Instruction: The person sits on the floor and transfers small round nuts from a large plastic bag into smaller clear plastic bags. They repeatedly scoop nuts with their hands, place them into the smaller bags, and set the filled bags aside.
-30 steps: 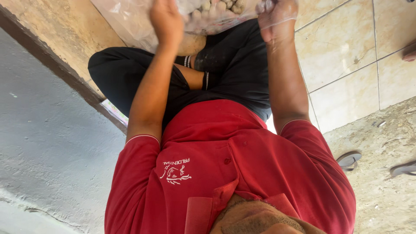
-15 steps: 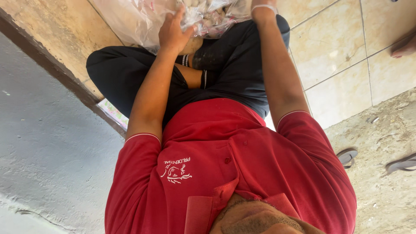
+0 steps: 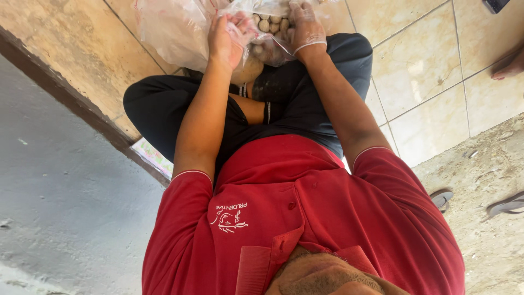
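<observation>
I sit cross-legged on a tiled floor in a red shirt and black trousers. Both my hands wear thin clear gloves. My left hand (image 3: 229, 41) grips the crumpled plastic of a large clear bag (image 3: 174, 33) that lies over my lap and shin. My right hand (image 3: 305, 27) holds the same bag close beside it, where several small round beige balls (image 3: 271, 24) show through the plastic. The two hands are near each other, just above my folded legs. The bag's top runs out of the frame.
Beige floor tiles (image 3: 431, 76) lie to the right, and a rough concrete patch (image 3: 486, 164) carries two sandals (image 3: 507, 205). Another person's foot (image 3: 510, 65) shows at the right edge. A grey concrete surface (image 3: 60, 196) fills the left. Coloured paper (image 3: 155, 155) lies by my leg.
Both hands have come closer together and nearer my lap, drawing the bag's plastic in around the round balls.
</observation>
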